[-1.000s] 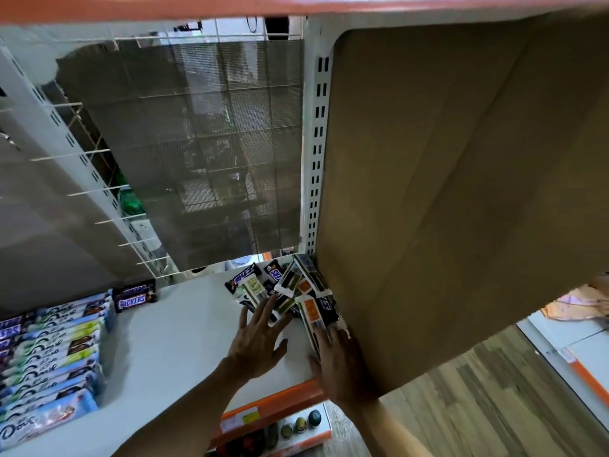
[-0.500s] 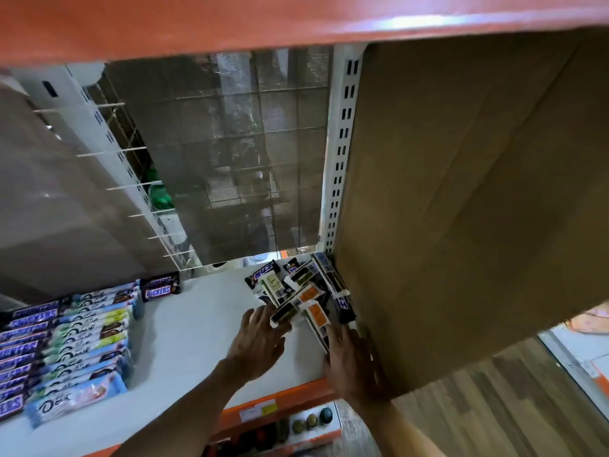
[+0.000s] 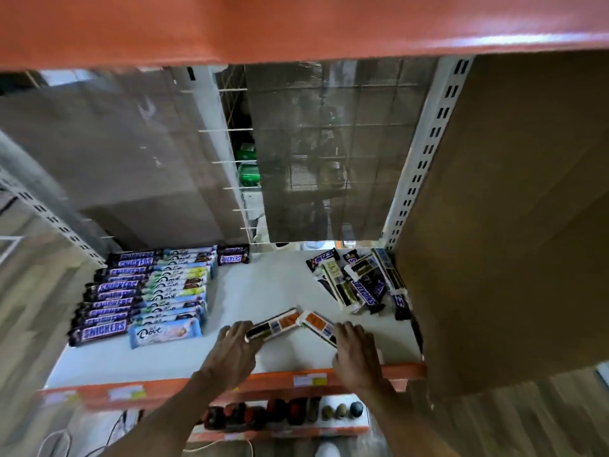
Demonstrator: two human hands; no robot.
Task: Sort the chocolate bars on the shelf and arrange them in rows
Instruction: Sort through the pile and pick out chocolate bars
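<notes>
Both hands work the near middle of the shelf (image 3: 263, 291). The left hand (image 3: 235, 349) has its fingers curled on the near end of an orange-label bar (image 3: 273, 324); the right hand (image 3: 354, 347) presses down on a second orange-label bar (image 3: 318, 326). The two bars meet at their far ends in a shallow V, lying face-down with back print up, so their brand is unreadable. They are likely held apart from the others to start a new row for that flavour.

At far right lies an unsorted pile (image 3: 359, 282), jumbled against the cardboard box (image 3: 501, 225); one wrapper reads SNICKERS.

On the left, sorting is done: a Snickers row (image 3: 108, 295) in purple wrappers, and just beside it a Dove row (image 3: 178, 285) in pale blue and green. A lone Snickers bar (image 3: 233, 255) sits at the far end, perhaps starting a third column.

The price tags (image 3: 309, 379) on the orange edge are blurred.
</notes>
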